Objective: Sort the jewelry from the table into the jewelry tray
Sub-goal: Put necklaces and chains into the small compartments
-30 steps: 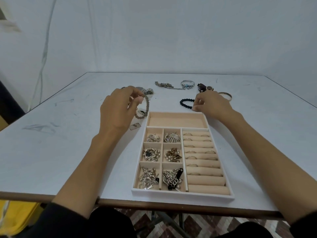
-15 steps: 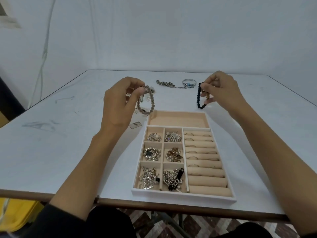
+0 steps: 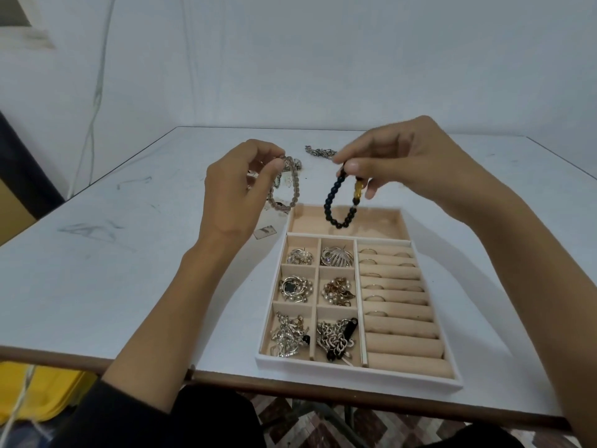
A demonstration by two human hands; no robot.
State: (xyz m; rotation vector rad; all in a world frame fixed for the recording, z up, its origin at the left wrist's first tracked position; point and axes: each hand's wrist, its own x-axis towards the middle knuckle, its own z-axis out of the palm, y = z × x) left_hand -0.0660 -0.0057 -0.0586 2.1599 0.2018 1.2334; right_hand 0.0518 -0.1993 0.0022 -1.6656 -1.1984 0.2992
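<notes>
Fingers: the left hand's fingertips are pinching together on a grey beaded bracelet. The right hand's fingertips are pinching a black beaded bracelet just beside its gold bead. Both bracelets are hanging clear of the table.

Nearest, a dark sleeve is showing at the lower edge. Patterned floor tiles and a yellow object are lying below the table's brown edge.

The jewelry tray is sitting near the table's front edge, white outside and beige inside. Its six small compartments are holding silver and gold pieces. To their right, ring rolls are gripping several rings. The black bracelet is hanging above the long far compartment; the grey one is hanging over the table just left of it.

Writing: a small tag is lying on the table beside the tray's far left corner, and its marking is too blurred to read.

Surface: the white tabletop is showing grey scuffs on the left. A chain is lying well beyond the tray, partly hidden by the right hand.

Room: a pale wall is standing behind the table, with a cable running down it at left.
</notes>
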